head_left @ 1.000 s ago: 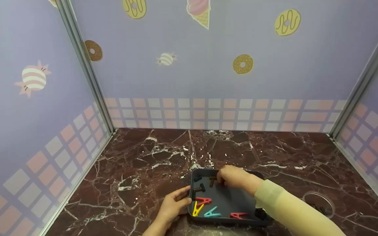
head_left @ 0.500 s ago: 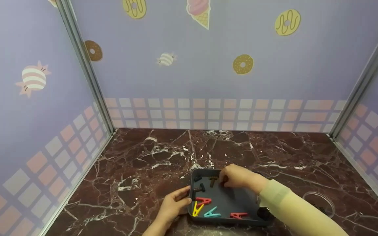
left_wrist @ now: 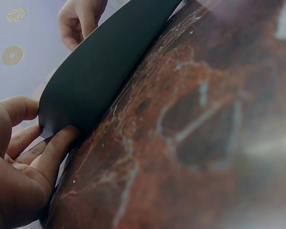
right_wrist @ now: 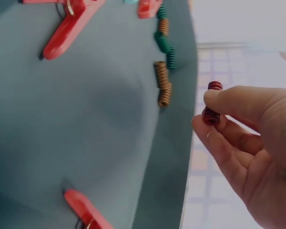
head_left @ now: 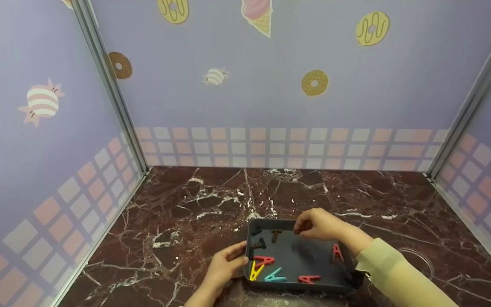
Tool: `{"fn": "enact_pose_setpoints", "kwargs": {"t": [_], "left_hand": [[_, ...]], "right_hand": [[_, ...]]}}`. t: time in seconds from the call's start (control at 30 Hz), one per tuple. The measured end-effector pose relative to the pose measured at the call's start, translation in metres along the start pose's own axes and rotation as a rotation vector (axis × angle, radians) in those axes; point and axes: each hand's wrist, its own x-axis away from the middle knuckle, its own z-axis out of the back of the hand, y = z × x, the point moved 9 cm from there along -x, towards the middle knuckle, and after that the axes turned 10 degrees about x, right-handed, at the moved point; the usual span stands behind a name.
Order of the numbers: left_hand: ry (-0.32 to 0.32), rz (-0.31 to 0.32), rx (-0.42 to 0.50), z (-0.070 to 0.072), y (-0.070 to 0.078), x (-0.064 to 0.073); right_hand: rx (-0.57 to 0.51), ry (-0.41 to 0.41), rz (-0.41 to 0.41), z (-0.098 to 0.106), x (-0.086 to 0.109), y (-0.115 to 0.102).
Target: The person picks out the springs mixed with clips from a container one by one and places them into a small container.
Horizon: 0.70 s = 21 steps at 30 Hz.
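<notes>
The right hand (right_wrist: 248, 143) pinches a small dark red spring (right_wrist: 212, 107) endwise between thumb and fingers (right_wrist: 229, 98), a light, springy, roll-prone piece probably best held across its coils, while the left hand (head_left: 224, 266) grips the tray (head_left: 296, 256) rim.

A dark red marble table (head_left: 194, 213) is carrying a grey tray (head_left: 296, 258) and a clear round lid (head_left: 420, 260) lying at its right.

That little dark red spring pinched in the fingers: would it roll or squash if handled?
The dark red spring is a short coil, so set on its side it would probably roll. The right hand holds it with a fingertip pinch alone, suggesting it is light. Its open coils likely give a little when squeezed.
</notes>
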Motion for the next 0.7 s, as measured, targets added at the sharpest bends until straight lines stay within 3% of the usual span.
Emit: {"fn": "enact_pose_setpoints", "kwargs": {"t": [0.3, 0.47, 0.7], "left_hand": [[-0.007, -0.006, 0.014, 0.0, 0.001, 0.001], [-0.008, -0.021, 0.001, -0.001, 0.003, 0.001], [-0.01, -0.007, 0.007, 0.0, 0.002, 0.001]], "right_hand": [[-0.126, 0.069, -0.093, 0.011, 0.027, 0.019], [-0.161, 0.125, -0.105, 0.014, 0.039, 0.026], [-0.297, 0.172, -0.131, 0.017, 0.057, 0.032]]}}
